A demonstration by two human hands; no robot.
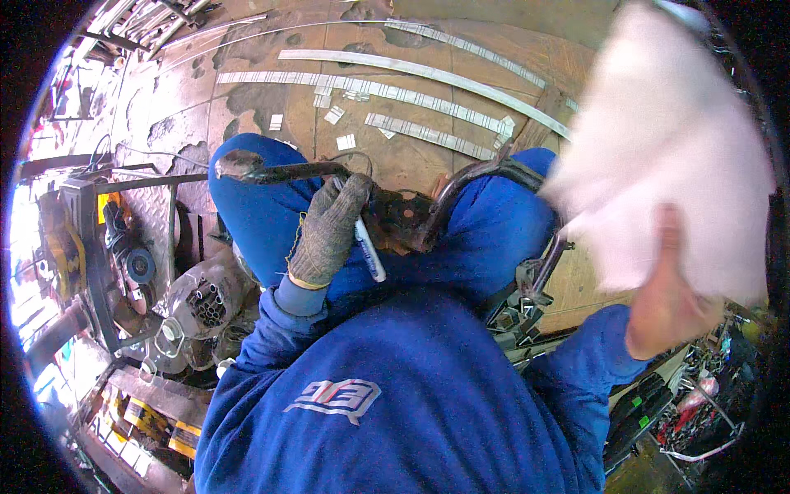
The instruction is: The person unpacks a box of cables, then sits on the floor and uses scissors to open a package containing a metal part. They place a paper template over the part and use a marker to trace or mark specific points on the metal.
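Observation:
My left hand (pixel 327 232), in a grey knit glove, is closed round a white marker pen (pixel 370 253) that points down toward my lap. It rests by a dark bent metal tube frame (pixel 467 179), which lies across my knees with a rusty plate (pixel 403 214) in its middle. Whether the glove also grips the tube, I cannot tell. Out to the right, my bare right hand (pixel 668 300) holds up a large white sheet (pixel 671 156), blurred by motion, with the thumb on its near face. The fingers are hidden behind it.
Long pale metal strips (pixel 444 79) with dark cross marks lie on the stained floor ahead, with small cut pieces (pixel 346 142) beside them. At left are an angle grinder (pixel 136 263) and a clear plastic jug (pixel 206 300) holding short tubes. Assorted metal parts (pixel 708 395) sit at right.

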